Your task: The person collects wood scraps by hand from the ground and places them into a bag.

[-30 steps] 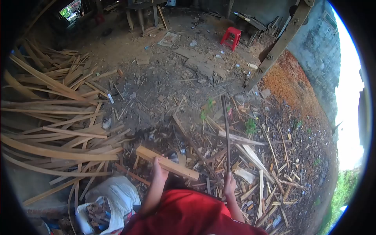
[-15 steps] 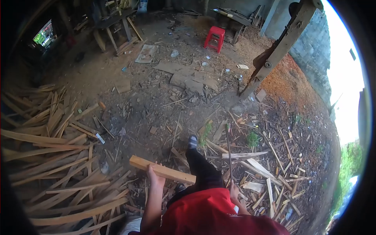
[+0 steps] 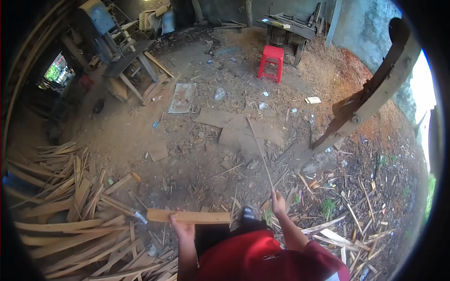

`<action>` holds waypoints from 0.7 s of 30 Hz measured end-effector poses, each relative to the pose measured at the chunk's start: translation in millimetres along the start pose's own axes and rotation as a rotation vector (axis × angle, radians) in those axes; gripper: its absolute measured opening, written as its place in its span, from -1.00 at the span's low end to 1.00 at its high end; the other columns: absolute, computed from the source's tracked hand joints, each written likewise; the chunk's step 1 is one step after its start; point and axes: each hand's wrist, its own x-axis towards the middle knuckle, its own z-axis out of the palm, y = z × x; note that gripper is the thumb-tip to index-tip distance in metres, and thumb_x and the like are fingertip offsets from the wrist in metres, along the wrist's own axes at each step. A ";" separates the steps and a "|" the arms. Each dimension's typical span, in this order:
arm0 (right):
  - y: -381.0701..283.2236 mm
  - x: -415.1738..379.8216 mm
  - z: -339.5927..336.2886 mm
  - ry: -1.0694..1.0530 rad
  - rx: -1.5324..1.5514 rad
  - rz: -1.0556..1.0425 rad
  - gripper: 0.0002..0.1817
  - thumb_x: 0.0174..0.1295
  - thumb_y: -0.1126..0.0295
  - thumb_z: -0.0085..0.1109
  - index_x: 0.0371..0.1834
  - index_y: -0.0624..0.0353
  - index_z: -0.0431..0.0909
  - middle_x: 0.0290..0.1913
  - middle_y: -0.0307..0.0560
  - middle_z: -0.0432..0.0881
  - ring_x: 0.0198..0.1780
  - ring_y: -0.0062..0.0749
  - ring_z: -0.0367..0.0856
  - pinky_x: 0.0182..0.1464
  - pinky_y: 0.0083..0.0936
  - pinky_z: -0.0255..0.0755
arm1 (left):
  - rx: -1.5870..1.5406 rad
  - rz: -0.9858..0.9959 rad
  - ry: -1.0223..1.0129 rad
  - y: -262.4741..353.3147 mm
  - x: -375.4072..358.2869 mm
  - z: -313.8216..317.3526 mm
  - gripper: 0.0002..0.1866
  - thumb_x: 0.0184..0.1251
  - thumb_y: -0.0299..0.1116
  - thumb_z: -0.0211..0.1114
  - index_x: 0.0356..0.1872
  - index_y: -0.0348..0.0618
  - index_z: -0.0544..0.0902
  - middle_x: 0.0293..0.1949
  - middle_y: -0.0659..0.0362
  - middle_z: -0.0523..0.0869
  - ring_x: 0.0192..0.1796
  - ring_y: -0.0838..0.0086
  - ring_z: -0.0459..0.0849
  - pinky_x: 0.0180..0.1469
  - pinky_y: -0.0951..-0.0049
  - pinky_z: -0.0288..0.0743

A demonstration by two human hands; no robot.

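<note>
A short, thick wooden block (image 3: 204,218) lies crosswise in front of my body. My left hand (image 3: 183,228) is closed around it, with the thumb along its upper side. To the right, my right hand (image 3: 278,202) grips the lower end of a long thin stick (image 3: 260,154). The stick points forward and slightly left over the ground; I cannot make out what it is made of. Block and stick are apart.
Curved wooden strips (image 3: 70,225) are heaped on the left, and scrap wood (image 3: 337,236) litters the right. A slanted wooden post (image 3: 375,98) rises at the right. Farther off are a red stool (image 3: 272,58), a machine table (image 3: 295,29) and a wooden bench (image 3: 129,58).
My right hand has come up and forward from beside my body, and the stick now leans left. The block has turned nearly level. My view has tilted up, showing more of the background.
</note>
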 end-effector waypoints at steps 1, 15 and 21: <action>-22.2 25.7 9.5 -0.021 -0.006 -0.040 -0.23 0.51 -0.34 -0.16 -0.17 0.23 0.70 -0.32 0.24 0.70 -0.11 0.19 0.71 0.01 -0.07 0.49 | 0.017 0.016 0.010 6.5 24.8 20.8 -0.65 0.28 -0.13 0.33 0.04 0.02 0.60 -0.09 0.23 0.62 0.02 0.35 0.62 0.24 0.16 0.54; -214.5 175.3 117.3 0.147 -0.062 0.247 -0.27 0.46 -0.29 -0.03 -0.04 0.28 0.70 -0.19 0.30 0.74 -0.11 0.09 0.75 -0.03 -0.07 0.55 | 0.422 -0.134 -0.217 43.0 439.1 348.8 -0.45 0.34 -0.22 0.26 0.32 -0.20 0.49 0.09 0.12 0.59 0.13 0.32 0.61 0.28 0.22 0.47; -326.5 238.9 110.6 0.106 0.003 0.252 -0.30 0.13 -0.12 0.55 0.11 0.27 0.68 -0.09 0.10 0.81 0.01 -0.19 0.78 0.11 -0.24 0.60 | 0.763 -0.121 -0.416 -2.6 519.4 525.0 -0.49 0.29 -0.27 0.26 0.23 -0.29 0.59 0.00 0.07 0.67 0.10 0.35 0.64 0.24 0.31 0.46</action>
